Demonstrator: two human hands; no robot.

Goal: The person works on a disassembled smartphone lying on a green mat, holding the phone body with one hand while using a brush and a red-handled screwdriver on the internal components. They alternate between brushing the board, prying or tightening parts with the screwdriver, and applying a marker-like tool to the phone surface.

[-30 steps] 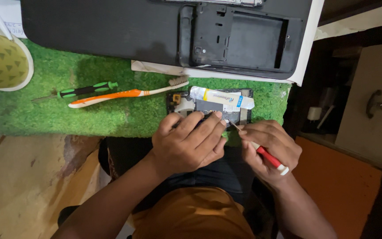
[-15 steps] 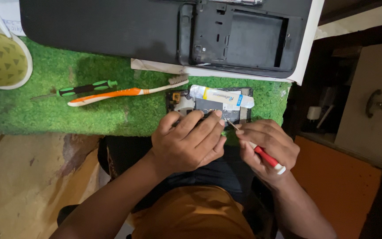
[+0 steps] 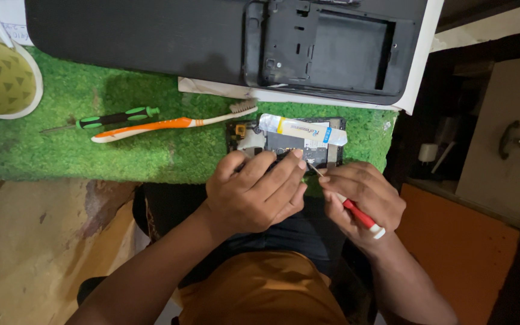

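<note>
Holding steady since a second ago: left hand (image 3: 254,192) still curled on the phone (image 3: 284,141), right hand (image 3: 362,198) still gripping the red screwdriver (image 3: 356,213), tip barely shifted.

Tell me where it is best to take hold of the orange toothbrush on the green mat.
Grip the orange toothbrush at the thick orange middle of its handle, coming from above. It lies flat on the green mat, bristles to the right near the opened device. The green screwdriver lies close behind it, so pinch from the near side.
</note>
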